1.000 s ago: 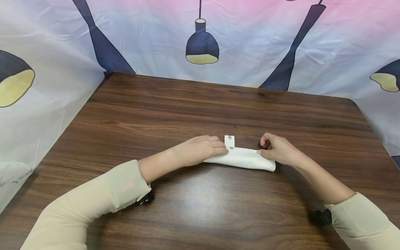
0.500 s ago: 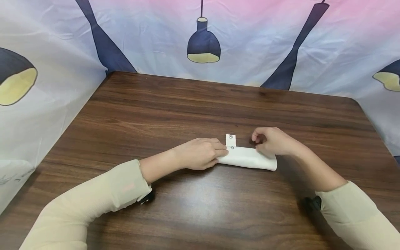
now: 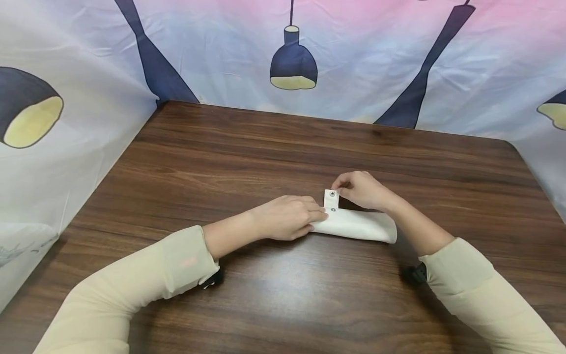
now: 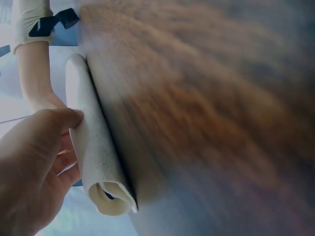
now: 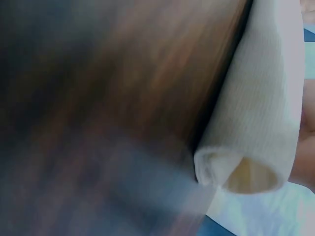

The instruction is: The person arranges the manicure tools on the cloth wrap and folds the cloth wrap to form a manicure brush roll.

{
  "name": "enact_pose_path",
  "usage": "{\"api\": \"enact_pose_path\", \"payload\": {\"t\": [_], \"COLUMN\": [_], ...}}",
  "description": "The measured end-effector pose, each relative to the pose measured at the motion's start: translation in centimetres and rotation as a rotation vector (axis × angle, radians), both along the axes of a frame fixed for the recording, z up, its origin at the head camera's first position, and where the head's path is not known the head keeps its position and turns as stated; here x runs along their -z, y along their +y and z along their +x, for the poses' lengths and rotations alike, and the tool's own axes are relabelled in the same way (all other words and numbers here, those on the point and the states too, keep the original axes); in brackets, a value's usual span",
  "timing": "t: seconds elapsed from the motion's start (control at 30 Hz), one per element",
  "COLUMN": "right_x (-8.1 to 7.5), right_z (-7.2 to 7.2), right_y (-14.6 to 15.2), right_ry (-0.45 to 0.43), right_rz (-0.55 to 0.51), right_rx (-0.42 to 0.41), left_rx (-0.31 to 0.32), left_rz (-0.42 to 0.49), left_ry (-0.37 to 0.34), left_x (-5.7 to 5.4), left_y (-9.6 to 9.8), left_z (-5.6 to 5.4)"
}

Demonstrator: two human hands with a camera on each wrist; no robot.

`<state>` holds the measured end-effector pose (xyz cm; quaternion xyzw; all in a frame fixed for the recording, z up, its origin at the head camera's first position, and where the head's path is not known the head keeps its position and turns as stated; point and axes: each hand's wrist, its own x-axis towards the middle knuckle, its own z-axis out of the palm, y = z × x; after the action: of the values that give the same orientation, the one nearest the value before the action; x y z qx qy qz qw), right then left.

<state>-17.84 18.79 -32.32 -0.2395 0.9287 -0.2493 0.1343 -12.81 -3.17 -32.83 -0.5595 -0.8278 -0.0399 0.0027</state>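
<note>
A white rolled-up mat or pouch (image 3: 360, 226) lies on the table, its kind unclear. A short strap (image 3: 331, 199) with a metal snap stands out from its far edge, and a second snap sits at the strap's base. My left hand (image 3: 287, 216) holds the roll's left part, thumb on the near side in the left wrist view, where the roll's open, coiled end (image 4: 113, 199) shows. My right hand (image 3: 362, 189) pinches the strap's upper right corner between thumb and forefinger. In the right wrist view the roll's other hollow end (image 5: 246, 172) shows, with part of a hand behind it.
The brown wood-grain table (image 3: 265, 152) spreads around the roll. A fabric backdrop (image 3: 230, 59) printed with lamps hangs behind and along the sides. A black wrist strap (image 3: 415, 274) sits under the right cuff.
My right hand has moved left and away from the roll's right part to the strap and now pinches it. The left hand keeps its place on the roll, with its fingers slightly shifted.
</note>
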Motion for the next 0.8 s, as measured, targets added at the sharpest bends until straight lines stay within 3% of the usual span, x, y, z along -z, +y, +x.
{"api": "enact_pose_path", "payload": {"t": [0.13, 0.53, 0.8], "right_x": [-0.2, -0.2, -0.2], "right_z": [0.5, 3.5, 4.9], "right_y": [0.0, 1.0, 1.0], "right_ry": [0.025, 0.088, 0.16], "right_rz": [-0.059, -0.126, -0.03], "right_rx": [0.037, -0.067, -0.169], "left_rx": [-0.004, 0.008, -0.011], "left_rz": [0.017, 0.016, 0.006], "left_ry": [-0.019, -0.009, 0.022], "left_x": [0.1, 0.1, 0.1], "left_y": [-0.1, 0.3, 0.4], "left_z": [0.0, 0.0, 0.2]}}
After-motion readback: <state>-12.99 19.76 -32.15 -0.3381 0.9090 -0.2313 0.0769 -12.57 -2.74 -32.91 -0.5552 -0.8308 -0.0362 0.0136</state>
